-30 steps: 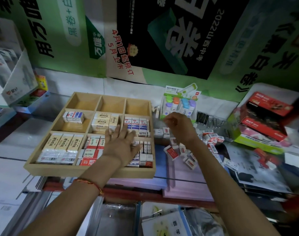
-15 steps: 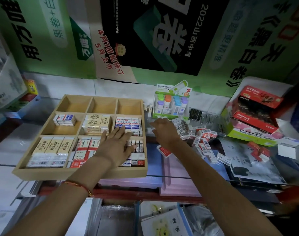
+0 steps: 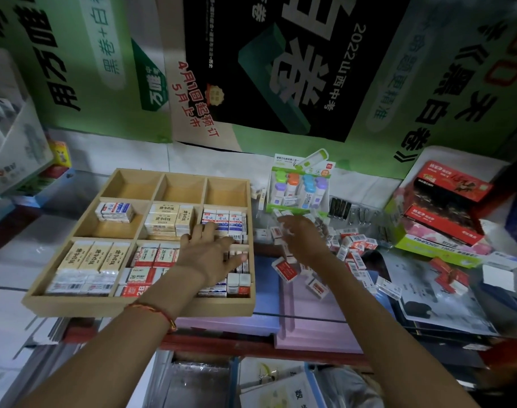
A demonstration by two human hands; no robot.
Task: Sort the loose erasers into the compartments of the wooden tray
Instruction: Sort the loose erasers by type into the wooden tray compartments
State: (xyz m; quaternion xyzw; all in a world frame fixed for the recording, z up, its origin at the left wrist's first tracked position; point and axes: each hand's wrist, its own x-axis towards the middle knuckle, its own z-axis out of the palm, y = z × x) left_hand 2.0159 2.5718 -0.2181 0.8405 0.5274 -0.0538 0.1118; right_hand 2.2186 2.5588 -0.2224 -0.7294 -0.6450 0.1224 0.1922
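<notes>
**Inspector:** Head view first. Report the wooden tray point(image 3: 74, 304) and what it carries.

**Operator:** I see a nine-compartment tray. Its three far compartments hold nothing. The middle row holds blue-and-white erasers point(image 3: 115, 212) at the left, cream erasers point(image 3: 166, 219) in the centre, and blue-labelled white ones point(image 3: 223, 220) at the right. The near row holds a cream set point(image 3: 93, 256) at the left, red 2B erasers point(image 3: 146, 267) in the centre, and small white ones point(image 3: 239, 282) at the right, partly hidden.

**Inspector:** Left hand?

**Operator:** My left hand point(image 3: 207, 257) lies palm down over the tray's right side, fingers spread flat across the divider between the middle-right and near-right compartments. I see nothing gripped in it. A red cord bracelet point(image 3: 160, 315) sits on that wrist.

**Inspector:** Right hand?

**Operator:** My right hand point(image 3: 302, 240) is just beyond the tray's right wall, fingers curled around small white erasers with red labels point(image 3: 277, 232). How many it holds I cannot tell.

**Inspector:** The loose stock?

**Operator:** The loose erasers point(image 3: 354, 248) lie scattered right of the tray, on and around the pink and blue pads point(image 3: 307, 328). One red-and-white eraser point(image 3: 286, 269) rests close to the tray's right wall, beneath my right wrist.

**Inspector:** Anything else nearby?

**Operator:** A display pack of coloured correction rollers point(image 3: 300, 184) stands beyond the tray's far-right corner. Red boxes point(image 3: 445, 201) are stacked well to the right of the tray.
</notes>
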